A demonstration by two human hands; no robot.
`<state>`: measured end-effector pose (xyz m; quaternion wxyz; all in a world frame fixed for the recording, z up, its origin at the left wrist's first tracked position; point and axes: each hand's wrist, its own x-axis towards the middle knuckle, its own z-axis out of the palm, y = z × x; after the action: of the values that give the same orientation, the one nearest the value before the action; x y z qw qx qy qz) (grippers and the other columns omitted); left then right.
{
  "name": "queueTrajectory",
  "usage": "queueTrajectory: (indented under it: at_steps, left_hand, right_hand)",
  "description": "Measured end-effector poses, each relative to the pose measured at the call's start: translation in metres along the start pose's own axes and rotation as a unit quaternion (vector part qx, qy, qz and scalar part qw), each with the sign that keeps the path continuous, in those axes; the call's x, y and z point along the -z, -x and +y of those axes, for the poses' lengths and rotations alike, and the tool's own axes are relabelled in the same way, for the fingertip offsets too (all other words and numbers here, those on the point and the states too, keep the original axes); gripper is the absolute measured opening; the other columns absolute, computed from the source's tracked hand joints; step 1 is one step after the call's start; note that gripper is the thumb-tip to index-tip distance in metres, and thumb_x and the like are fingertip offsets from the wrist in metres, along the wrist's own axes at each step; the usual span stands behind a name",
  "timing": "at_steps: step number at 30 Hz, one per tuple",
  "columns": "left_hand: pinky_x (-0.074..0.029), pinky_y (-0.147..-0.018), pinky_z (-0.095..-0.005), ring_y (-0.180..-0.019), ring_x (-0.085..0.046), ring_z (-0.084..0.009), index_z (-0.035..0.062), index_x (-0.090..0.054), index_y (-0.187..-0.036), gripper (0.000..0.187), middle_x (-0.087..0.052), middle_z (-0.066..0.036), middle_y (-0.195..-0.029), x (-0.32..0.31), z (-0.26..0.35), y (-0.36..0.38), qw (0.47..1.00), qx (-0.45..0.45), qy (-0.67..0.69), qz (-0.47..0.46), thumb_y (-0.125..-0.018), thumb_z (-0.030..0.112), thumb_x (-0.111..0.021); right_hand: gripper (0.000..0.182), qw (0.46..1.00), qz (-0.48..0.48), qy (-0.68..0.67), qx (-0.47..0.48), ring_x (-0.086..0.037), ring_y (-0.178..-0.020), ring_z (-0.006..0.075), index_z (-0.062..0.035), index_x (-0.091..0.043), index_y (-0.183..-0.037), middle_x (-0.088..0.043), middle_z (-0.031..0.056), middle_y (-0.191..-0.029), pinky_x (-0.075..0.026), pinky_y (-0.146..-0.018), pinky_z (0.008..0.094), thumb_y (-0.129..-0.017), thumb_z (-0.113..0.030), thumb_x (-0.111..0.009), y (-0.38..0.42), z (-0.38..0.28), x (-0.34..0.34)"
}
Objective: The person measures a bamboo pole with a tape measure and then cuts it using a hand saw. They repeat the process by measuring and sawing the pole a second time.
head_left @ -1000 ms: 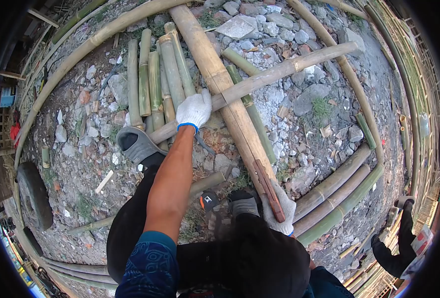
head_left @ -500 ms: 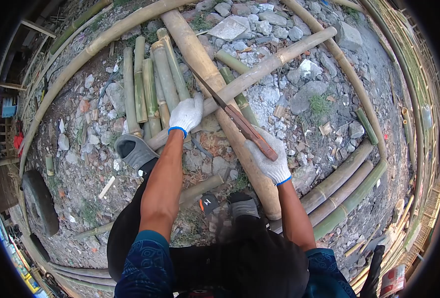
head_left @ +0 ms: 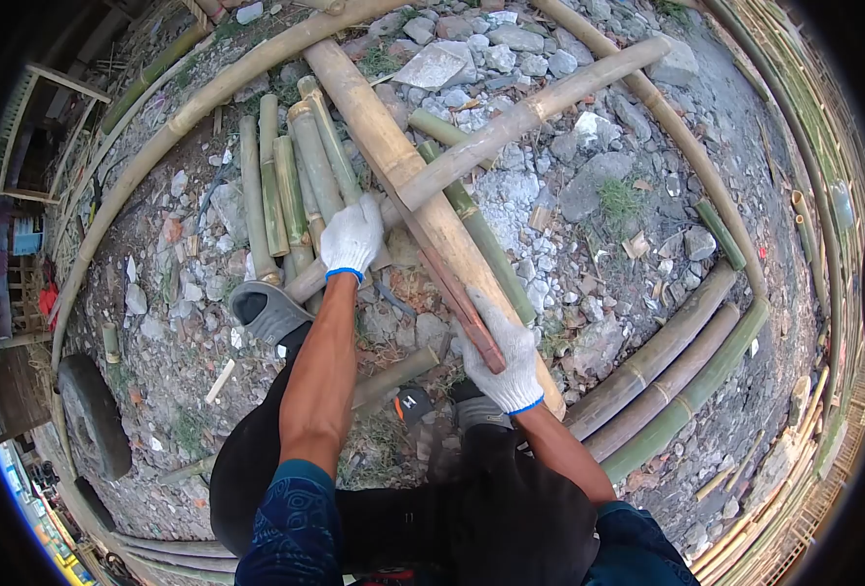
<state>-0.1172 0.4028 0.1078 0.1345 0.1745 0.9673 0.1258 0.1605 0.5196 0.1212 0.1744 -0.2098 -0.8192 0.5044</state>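
A grey-brown bamboo pole (head_left: 540, 107) lies slantwise across a thicker yellowish bamboo trunk (head_left: 369, 107). My left hand (head_left: 351, 237), in a white glove with a blue cuff, is closed on the pole just left of the crossing. My right hand (head_left: 504, 359), gloved the same way, grips the reddish-brown wooden handle of a saw (head_left: 449, 288). The saw's thin dark blade meets the pole beside the crossing, right of my left hand; its teeth do not show. Left of the pole, my grey shoe (head_left: 268, 313) is against the pole's near end.
Several short bamboo pieces (head_left: 274, 195) lie in a row beyond my left hand. Three longer lengths (head_left: 662, 391) rest at the right. Rubble and stones (head_left: 603, 186) cover the ground. Long bamboo poles (head_left: 174, 122) frame the area, and a dark tire (head_left: 91, 420) lies at left.
My right hand has drawn the saw back toward my body, down and to the left. My left hand stays on the pole. The view has shifted slightly.
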Motion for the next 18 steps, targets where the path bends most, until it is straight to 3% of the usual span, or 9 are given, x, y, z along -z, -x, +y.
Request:
queueTrajectory:
  at_steps: [3,5,8,9,10,11,15,17,18]
  left_hand:
    - [-0.051,-0.089,-0.0632,-0.103,-0.066,-0.0541,0.0016,-0.066,-0.108,0.050,-0.071,-0.032,-0.108,0.013,-0.009,-0.017,0.998,-0.002,0.051,0.030,-0.109,0.035,-0.029]
    - [-0.050,-0.089,-0.0640,-0.104,-0.065,-0.0547,0.0000,-0.065,-0.107,0.050,-0.070,-0.033,-0.109,0.004,-0.028,-0.024,0.996,0.006,0.056,0.063,-0.109,0.035,-0.029]
    - [-0.049,-0.088,-0.0650,-0.104,-0.064,-0.0560,-0.0012,-0.063,-0.108,0.046,-0.068,-0.035,-0.108,0.013,-0.037,-0.042,0.995,-0.037,0.028,0.093,-0.108,0.032,-0.031]
    - [-0.049,-0.088,-0.0653,-0.104,-0.064,-0.0565,-0.0014,-0.063,-0.108,0.044,-0.068,-0.036,-0.108,0.009,-0.040,-0.035,0.995,-0.051,0.017,0.088,-0.108,0.030,-0.033]
    - [-0.049,-0.085,-0.0662,-0.102,-0.063,-0.0579,-0.0005,-0.061,-0.111,0.034,-0.067,-0.037,-0.105,0.010,-0.045,-0.039,0.993,-0.002,0.113,0.024,-0.106,0.024,-0.037]
    - [-0.049,-0.085,-0.0660,-0.101,-0.063,-0.0581,-0.0002,-0.061,-0.112,0.033,-0.067,-0.038,-0.104,0.008,-0.045,-0.040,0.995,-0.037,0.081,0.044,-0.105,0.023,-0.038]
    - [-0.050,-0.087,-0.0646,-0.101,-0.063,-0.0587,0.0010,-0.061,-0.116,0.033,-0.067,-0.038,-0.104,0.008,-0.041,-0.028,0.992,-0.111,0.022,0.062,-0.105,0.023,-0.039]
    - [-0.051,-0.087,-0.0636,-0.100,-0.064,-0.0586,0.0021,-0.061,-0.117,0.033,-0.067,-0.037,-0.105,0.006,-0.035,-0.022,0.992,-0.114,0.021,0.047,-0.105,0.023,-0.039]
    - [-0.051,-0.087,-0.0631,-0.101,-0.064,-0.0581,0.0024,-0.061,-0.118,0.036,-0.067,-0.037,-0.107,0.012,-0.024,-0.011,0.995,-0.073,0.062,-0.010,-0.106,0.027,-0.038]
  right_hand:
    - [0.065,0.998,-0.029,0.038,0.031,-0.073,-0.081,0.0403,-0.0129,-0.063,-0.143,-0.075,0.0194,-0.099,-0.059,-0.073,0.0453,-0.080,-0.015,-0.079,-0.027,-0.005,0.001]
    - [0.065,0.990,-0.060,0.106,0.071,-0.073,-0.080,0.0398,-0.0130,-0.063,-0.142,-0.075,0.0187,-0.099,-0.059,-0.072,0.0455,-0.078,-0.015,-0.079,-0.044,-0.058,0.035]
    - [0.062,0.995,-0.059,0.081,0.030,-0.075,-0.085,0.0397,-0.0125,-0.064,-0.140,-0.076,0.0180,-0.102,-0.061,-0.076,0.0440,-0.080,-0.016,-0.079,-0.008,-0.060,0.058]
    - [0.061,0.994,-0.073,0.080,-0.008,-0.075,-0.087,0.0395,-0.0124,-0.065,-0.140,-0.076,0.0180,-0.103,-0.061,-0.077,0.0435,-0.081,-0.017,-0.079,0.013,-0.054,0.066]
    - [0.061,0.992,-0.091,0.080,-0.023,-0.075,-0.087,0.0394,-0.0122,-0.065,-0.140,-0.076,0.0181,-0.104,-0.061,-0.078,0.0433,-0.081,-0.017,-0.079,0.027,-0.054,0.075]
    - [0.060,0.991,-0.101,0.077,-0.029,-0.076,-0.088,0.0393,-0.0120,-0.065,-0.140,-0.076,0.0182,-0.105,-0.062,-0.078,0.0431,-0.082,-0.017,-0.080,0.031,-0.054,0.082]
    - [0.058,0.985,-0.109,0.134,-0.014,-0.077,-0.103,0.0210,-0.0064,-0.060,-0.149,-0.077,0.0123,-0.122,-0.060,-0.089,0.0338,-0.092,-0.003,-0.071,0.021,-0.070,0.090]
    - [0.053,0.998,-0.068,0.014,0.000,-0.077,-0.098,0.0325,-0.0033,-0.065,-0.139,-0.077,0.0184,-0.115,-0.061,-0.085,0.0382,-0.088,-0.013,-0.079,0.000,-0.038,0.062]
    - [0.052,0.991,-0.073,0.101,0.050,-0.077,-0.096,0.0366,-0.0025,-0.066,-0.136,-0.076,0.0203,-0.111,-0.061,-0.083,0.0395,-0.087,-0.016,-0.081,-0.035,-0.057,0.050]
